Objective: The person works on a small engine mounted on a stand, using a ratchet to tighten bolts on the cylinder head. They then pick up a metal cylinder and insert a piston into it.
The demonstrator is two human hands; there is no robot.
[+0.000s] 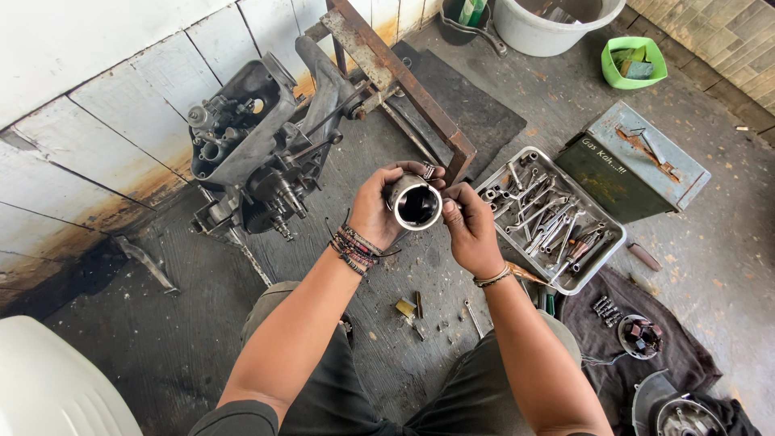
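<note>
A short metal cylinder sleeve (414, 203), shiny outside and dark inside, is held up in front of me with its open end facing the camera. My left hand (374, 211) wraps around its left side, wrist covered in beaded bracelets. My right hand (470, 228) pinches its right rim with thumb and fingers. Just beyond the hands, an engine casing (258, 145) with exposed gears and shafts leans against a rusty steel frame (400, 77).
A metal tray (601, 257) of wrenches and sockets lies to the right, beside a grey-green metal box (638, 161). A dark rag (678, 347) holds small parts and a round dish. A white bucket (557, 24) and green bowl (634, 64) stand at the back. Loose bolts lie between my knees.
</note>
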